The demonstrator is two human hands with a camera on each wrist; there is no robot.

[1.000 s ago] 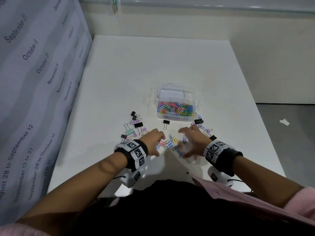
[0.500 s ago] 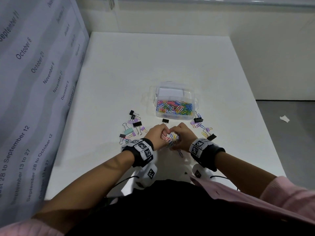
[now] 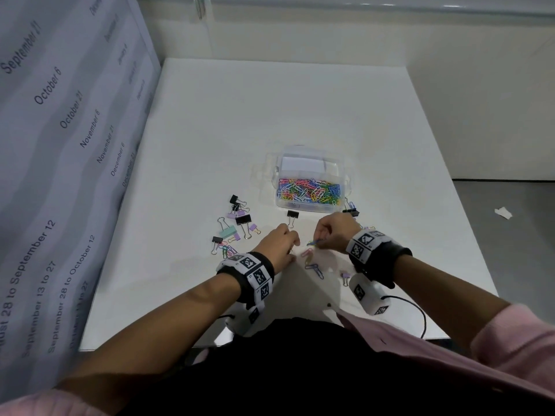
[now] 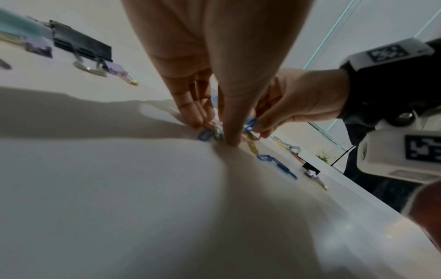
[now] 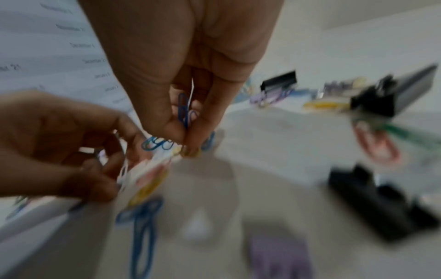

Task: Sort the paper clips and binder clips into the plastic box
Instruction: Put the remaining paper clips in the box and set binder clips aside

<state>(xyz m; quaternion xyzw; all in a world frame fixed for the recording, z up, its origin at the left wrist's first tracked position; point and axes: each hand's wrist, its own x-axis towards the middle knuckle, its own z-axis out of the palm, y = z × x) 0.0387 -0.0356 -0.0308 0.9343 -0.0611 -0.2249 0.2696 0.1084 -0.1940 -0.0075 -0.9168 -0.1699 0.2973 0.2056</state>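
The clear plastic box [image 3: 309, 205] stands mid-table, its near compartment full of coloured paper clips [image 3: 309, 192]. Just in front of it, my right hand [image 3: 319, 241] pinches a few blue paper clips [image 5: 183, 109] between thumb and fingers, slightly above the table. My left hand [image 3: 292, 250] is beside it, fingertips [image 4: 198, 120] and thumb down on the table, closing on small paper clips [image 4: 207, 135]. More loose paper clips [image 3: 312, 265] lie between and below the hands. A black binder clip [image 3: 292, 214] sits before the box.
A cluster of black, mint and purple binder clips [image 3: 237, 223] lies left of my hands, with more clips [image 3: 351, 211] by the box's right corner and a small purple one [image 3: 345, 276] near my right wrist. A calendar-printed panel [image 3: 60, 145] borders the white table [image 3: 270, 115] on the left.
My hands swept together over the loose paper clips, then drew slightly apart. The right hand has come up holding blue clips, and fewer clips lie on the table.
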